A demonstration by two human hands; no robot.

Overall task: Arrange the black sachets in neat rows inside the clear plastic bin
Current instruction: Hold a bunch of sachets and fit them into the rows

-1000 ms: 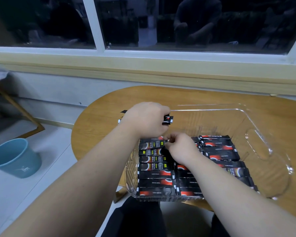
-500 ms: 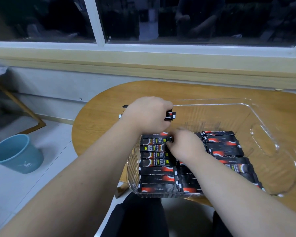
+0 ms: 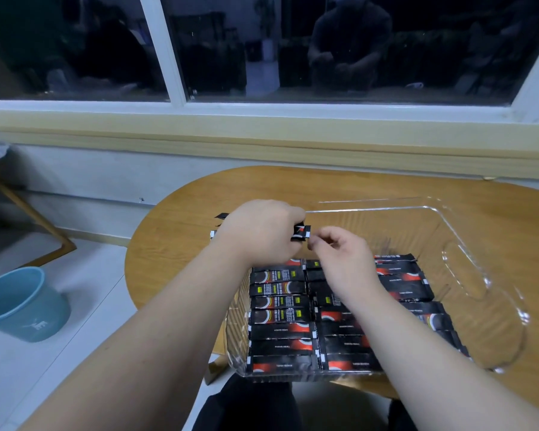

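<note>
head cam | faces forward, down | close over table [image 3: 181,234] | window [image 3: 75,51] beyond

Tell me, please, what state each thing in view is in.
left hand, grips held sachets
held sachets, bunched, ends sticking out both sides
right hand, fingers curled beside their end; contact unclear
clear plastic bin, partly filled
packed sachets, flat in rows
blue bucket, upright on floor
</note>
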